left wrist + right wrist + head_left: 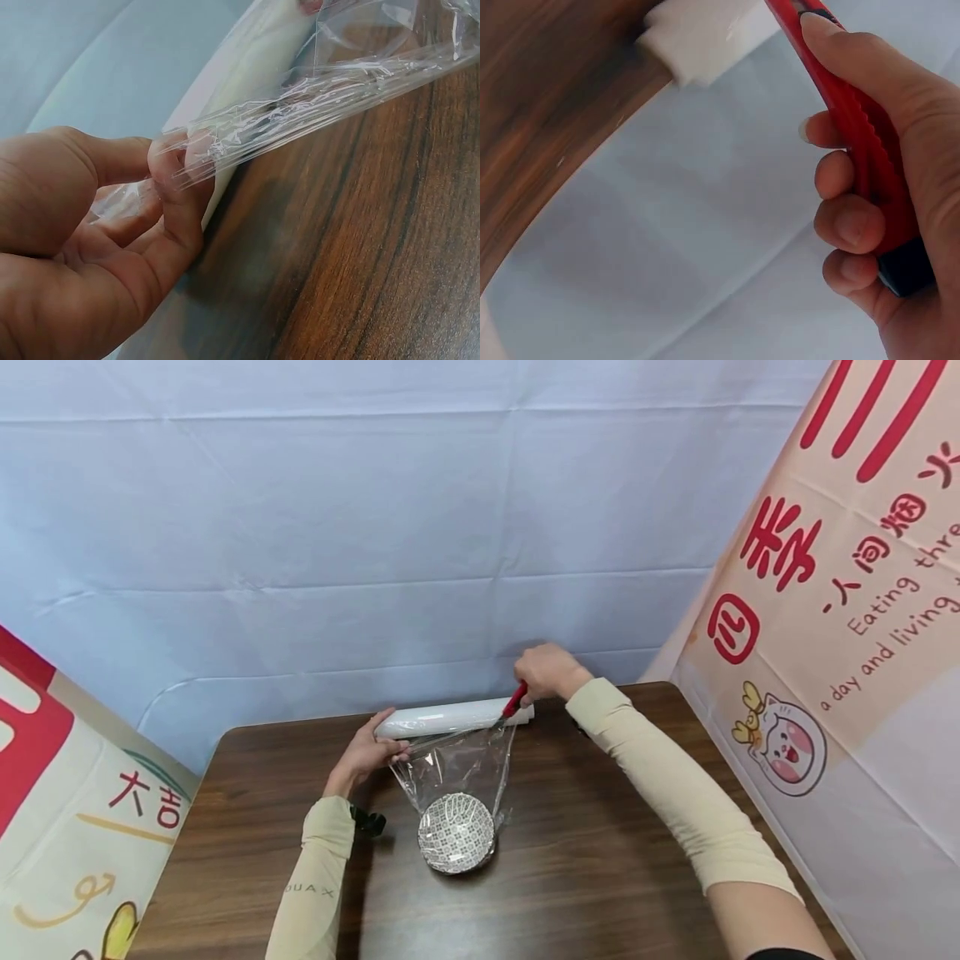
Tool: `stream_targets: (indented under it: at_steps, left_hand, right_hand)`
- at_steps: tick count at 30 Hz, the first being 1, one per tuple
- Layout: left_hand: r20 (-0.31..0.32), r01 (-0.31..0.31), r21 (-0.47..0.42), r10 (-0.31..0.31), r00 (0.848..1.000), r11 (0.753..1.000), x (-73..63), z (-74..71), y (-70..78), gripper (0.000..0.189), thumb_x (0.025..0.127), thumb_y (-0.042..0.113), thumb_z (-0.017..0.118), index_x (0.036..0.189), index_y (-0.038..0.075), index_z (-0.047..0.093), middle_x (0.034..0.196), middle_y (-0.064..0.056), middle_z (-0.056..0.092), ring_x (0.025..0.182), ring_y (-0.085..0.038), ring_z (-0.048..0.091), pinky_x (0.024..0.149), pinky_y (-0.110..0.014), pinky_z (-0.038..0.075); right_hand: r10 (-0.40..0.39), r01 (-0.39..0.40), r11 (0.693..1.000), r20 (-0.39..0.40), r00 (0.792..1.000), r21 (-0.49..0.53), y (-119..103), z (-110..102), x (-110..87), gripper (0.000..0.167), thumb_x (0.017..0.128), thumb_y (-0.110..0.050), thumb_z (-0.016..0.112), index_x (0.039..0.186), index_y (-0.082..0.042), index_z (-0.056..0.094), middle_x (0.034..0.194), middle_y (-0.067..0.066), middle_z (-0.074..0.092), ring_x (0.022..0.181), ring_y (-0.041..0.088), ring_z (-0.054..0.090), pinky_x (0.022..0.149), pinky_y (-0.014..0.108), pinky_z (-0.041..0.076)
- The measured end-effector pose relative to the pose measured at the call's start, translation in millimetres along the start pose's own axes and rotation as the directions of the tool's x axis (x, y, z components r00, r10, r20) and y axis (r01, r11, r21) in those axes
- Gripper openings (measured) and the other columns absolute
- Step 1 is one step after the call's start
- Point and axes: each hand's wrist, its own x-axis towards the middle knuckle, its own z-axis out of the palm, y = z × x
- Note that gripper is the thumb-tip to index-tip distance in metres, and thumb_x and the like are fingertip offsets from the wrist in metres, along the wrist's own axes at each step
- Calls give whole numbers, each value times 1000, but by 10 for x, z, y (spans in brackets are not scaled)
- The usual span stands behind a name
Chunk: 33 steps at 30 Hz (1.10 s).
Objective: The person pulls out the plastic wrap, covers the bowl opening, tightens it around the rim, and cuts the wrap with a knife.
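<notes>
Clear plastic wrap [457, 767] stretches from a white roll [442, 717] at the table's back edge down over a round patterned bowl [456, 835]. My left hand [369, 750] pinches the wrap's left side beside the roll; in the left wrist view, thumb and fingertips [196, 154] grip the gathered film. My right hand [551, 672] grips a red utility knife [847, 112], its front end at the wrap near the roll's right end. In the right wrist view the thumb lies on the knife's slider, and the blade is out of frame.
The brown wooden table [577, 877] ends just behind the roll. A pale cloth backdrop [360, 527] hangs behind it, with printed cloth panels [847, 635] on both sides. A black strap [367, 822] is on the left wrist.
</notes>
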Motion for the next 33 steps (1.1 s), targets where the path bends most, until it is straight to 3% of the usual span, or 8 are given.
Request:
stream_targets:
  at_steps: [5,11,18,24,28,33]
  left_hand:
    - [0,3,-12,-3,1000,1000,-20,13,-4,88,100,-9,60,170,16,14,96,-15,80,75,-13,76,68,-20,61]
    - [-17,9,6,-9,1000,1000,-25,36,-34,85,101,-5,63,169,15,18,98,-18,80,72,-10,75,65,-19,59]
    - [1,-5,1,5,1000,1000,-7,58,-32,86,100,-6,63,170,12,15,94,-15,81,72,-10,76,64,-20,59]
    - [1,25,-29,-25,1000,999,-45,29,-52,89,100,-8,62,170,15,12,87,-7,81,74,-10,76,71,-23,63]
    - [6,15,-23,-15,1000,1000,-47,29,-32,90,100,-8,62,170,15,11,95,-13,81,77,-10,76,73,-22,63]
    - [2,10,21,-10,1000,1000,-31,18,-11,88,101,-7,61,170,16,12,102,-19,80,76,-10,76,67,-19,59]
  right_hand:
    - [37,-37,999,5,999,24,252,56,-247,40,78,-52,90,67,-22,65,67,-3,64,64,19,56,64,41,55]
    - [20,-20,999,7,1000,31,392,118,-426,39,81,-51,88,69,-22,65,67,-4,63,62,18,55,60,39,52]
    - [13,-13,999,2,1000,32,450,129,-461,37,79,-50,89,70,-21,67,66,-4,62,61,18,54,59,39,51]
    - [-9,9,1000,12,1000,20,534,74,-504,39,82,-49,87,68,-21,64,67,-6,61,61,16,51,59,35,47]
    - [-6,6,1000,-9,1000,23,567,24,-556,42,82,-47,88,63,-21,60,65,-5,57,59,15,48,58,34,43]
    - [-27,27,1000,-48,998,10,479,-22,-490,43,80,-48,88,63,-21,60,64,-5,59,60,18,51,57,38,48]
